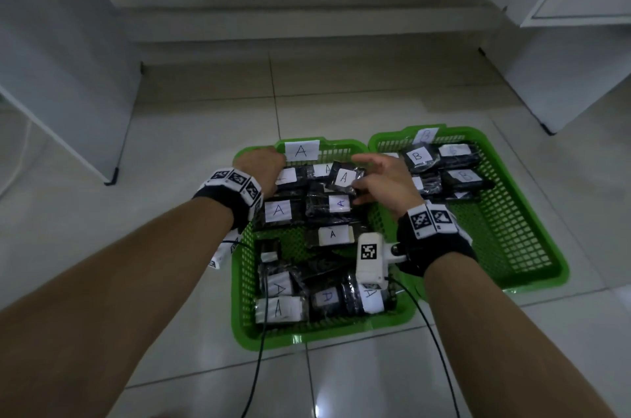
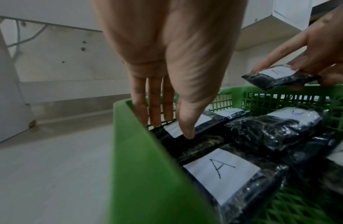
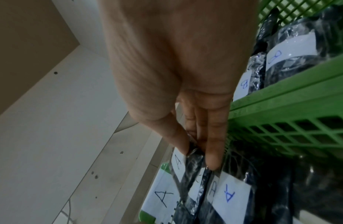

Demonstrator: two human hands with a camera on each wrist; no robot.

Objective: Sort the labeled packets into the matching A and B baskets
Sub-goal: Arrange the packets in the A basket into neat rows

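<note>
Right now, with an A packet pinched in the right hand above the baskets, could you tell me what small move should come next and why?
Probably lower and release it. The right hand pinches the packet marked A, already above the A basket, whose packets all read A. The left hand rests on a packet at the far left corner, clear of the drop.

"A" tag on left basket (image 1: 302, 151), "A" packets (image 1: 278, 211) inside — "B" packets (image 1: 417, 156) in right basket (image 1: 512, 247)

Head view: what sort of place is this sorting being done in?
Probably an indoor room in a home or small office, with the work done on the floor. The two green baskets sit directly on glossy pale floor tiles, and white furniture panels with dark feet stand around them.
</note>
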